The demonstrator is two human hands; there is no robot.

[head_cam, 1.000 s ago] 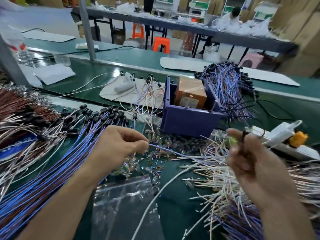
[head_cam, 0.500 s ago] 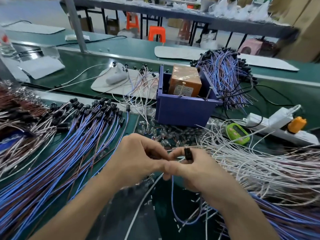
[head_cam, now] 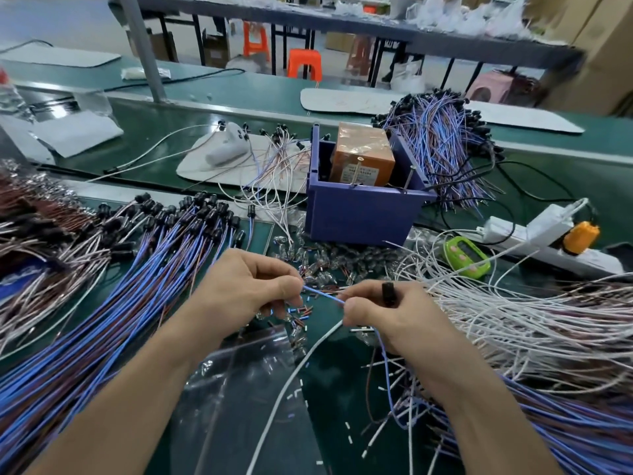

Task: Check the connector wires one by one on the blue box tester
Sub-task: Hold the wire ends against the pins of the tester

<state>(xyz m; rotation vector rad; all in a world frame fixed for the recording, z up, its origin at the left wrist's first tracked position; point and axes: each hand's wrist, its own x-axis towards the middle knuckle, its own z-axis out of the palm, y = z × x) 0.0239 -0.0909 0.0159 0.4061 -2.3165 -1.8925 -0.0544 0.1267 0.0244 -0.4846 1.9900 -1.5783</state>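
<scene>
- Two hands meet low over the green bench: the left hand [head_cam: 246, 286] pinches one thin blue wire [head_cam: 323, 295] at its fingertips, the other fingers curled in.
- The right hand [head_cam: 394, 317] pinches the same wire just beside it, and a small black plastic connector [head_cam: 388, 293] stands up against its knuckles, gripped there.
- What's changed: a second ago the hands were well apart, the right one raised with the connector. Half a second ago they closed together. Now they have parted slightly, with a short stretch of wire taut between them.
- That reads as one lead singled out and straightened, ready for testing.
- The dark blue plastic box tester [head_cam: 359, 214] sits beyond the hands, well apart from them, an orange block [head_cam: 364, 156] inside it. Nothing touches it yet.
- So the check on this wire looks not yet made; the free end, hidden in the left fingers, would have to travel up to the box.
- A fanned bundle of blue connector wires [head_cam: 137, 303] lies at the left and a heap of white wires [head_cam: 496, 320] at the right.
</scene>
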